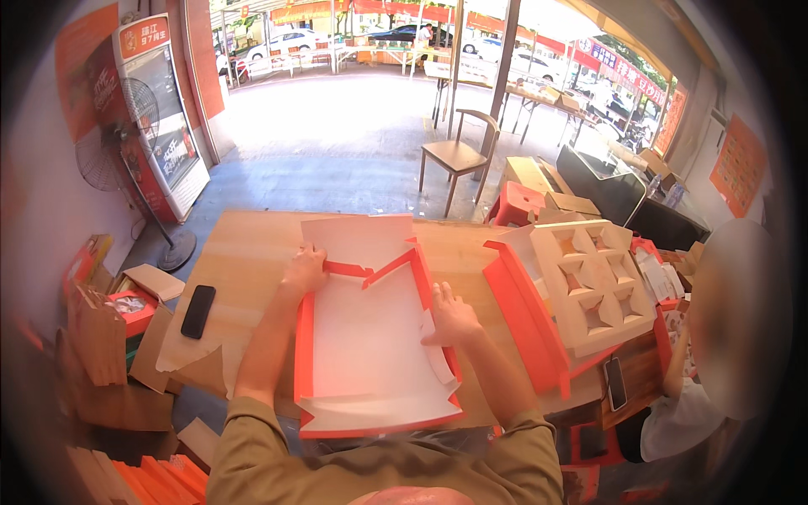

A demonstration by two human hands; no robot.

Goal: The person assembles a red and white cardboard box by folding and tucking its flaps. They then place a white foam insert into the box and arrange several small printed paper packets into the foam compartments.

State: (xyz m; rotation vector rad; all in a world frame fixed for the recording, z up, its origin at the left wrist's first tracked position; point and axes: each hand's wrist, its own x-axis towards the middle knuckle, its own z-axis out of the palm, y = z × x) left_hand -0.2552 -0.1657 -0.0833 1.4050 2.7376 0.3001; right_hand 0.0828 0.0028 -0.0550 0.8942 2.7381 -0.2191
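orange box blank (362, 337) flat on table (244, 252); hands apart, left (305, 269) pressing far-left edge, right (452, 318) right edge.

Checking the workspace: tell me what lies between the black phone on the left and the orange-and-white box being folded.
In the head view, the person's left forearm crosses bare wooden table between the black phone and the box; nothing else lies there.

Garment: olive-green top, short sleeves (252, 421) ending near elbows, cuffs loose, fabric creased. Forearms bare. Left hand (305, 269) and right hand (453, 318) ungloved. No watch or rings discernible, though fisheye blur limits detail. Collar area at 6 o'clock, partly cropped.
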